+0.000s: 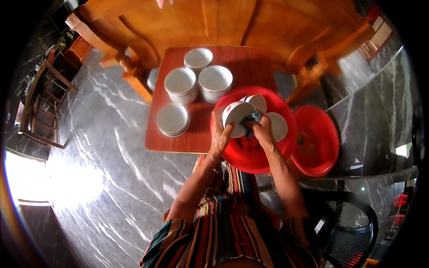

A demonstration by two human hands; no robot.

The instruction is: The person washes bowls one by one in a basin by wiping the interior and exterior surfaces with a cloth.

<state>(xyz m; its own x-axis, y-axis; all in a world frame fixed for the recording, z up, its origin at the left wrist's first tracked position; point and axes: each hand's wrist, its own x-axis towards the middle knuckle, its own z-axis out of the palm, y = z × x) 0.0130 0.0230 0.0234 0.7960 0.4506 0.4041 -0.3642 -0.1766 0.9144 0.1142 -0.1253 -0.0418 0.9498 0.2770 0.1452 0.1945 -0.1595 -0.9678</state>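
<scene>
Head camera, bowl (235,114) in left hand (219,134), cloth (254,117) in right hand (262,129)

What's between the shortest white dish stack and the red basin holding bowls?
Only bare tabletop separates the stack from that basin, per the head view.

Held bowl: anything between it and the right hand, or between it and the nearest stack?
A cloth is bunched between the right hand and the bowl. Toward the nearest stack, the basin's rim crosses the way; nothing else visible does.
</scene>
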